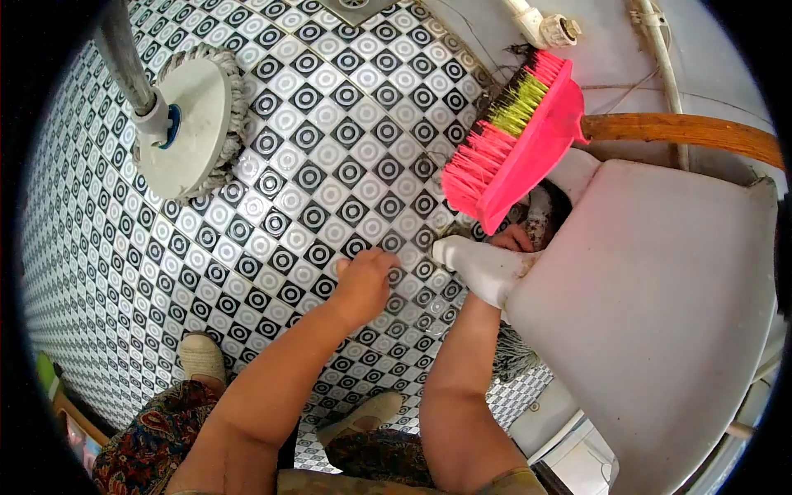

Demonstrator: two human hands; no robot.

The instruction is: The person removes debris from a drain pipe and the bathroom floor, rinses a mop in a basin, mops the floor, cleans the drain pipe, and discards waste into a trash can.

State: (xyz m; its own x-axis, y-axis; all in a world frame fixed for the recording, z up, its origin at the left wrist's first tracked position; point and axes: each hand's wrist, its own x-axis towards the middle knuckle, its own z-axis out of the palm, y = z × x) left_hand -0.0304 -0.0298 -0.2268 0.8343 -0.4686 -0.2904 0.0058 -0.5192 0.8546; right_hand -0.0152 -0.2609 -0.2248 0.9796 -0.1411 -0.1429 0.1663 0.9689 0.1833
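Observation:
My left hand (367, 285) hangs over the patterned floor with its back up. Its thumb stands away from loosely bent fingers, and I see nothing held. My right hand (513, 238) reaches behind a leg-like part (478, 266) of a smooth white fixture (652, 289), which hides most of the hand. Its visible fingers curl beside a dirty, speckled whitish piece (539, 216) in a dark gap; what they grip, if anything, is hidden. Just above that hand is a pink broom head (528, 140) with pink, yellow and black bristles. Its wooden handle (685, 132) runs right.
A round mop (186, 128) with a grey pole stands on the tiles at upper left. Pale pipes (544, 29) run along the wall, and a metal drain cover (356, 7) sits at the top. Grey strands (513, 355) lie under the fixture. My shoes (202, 356) are below.

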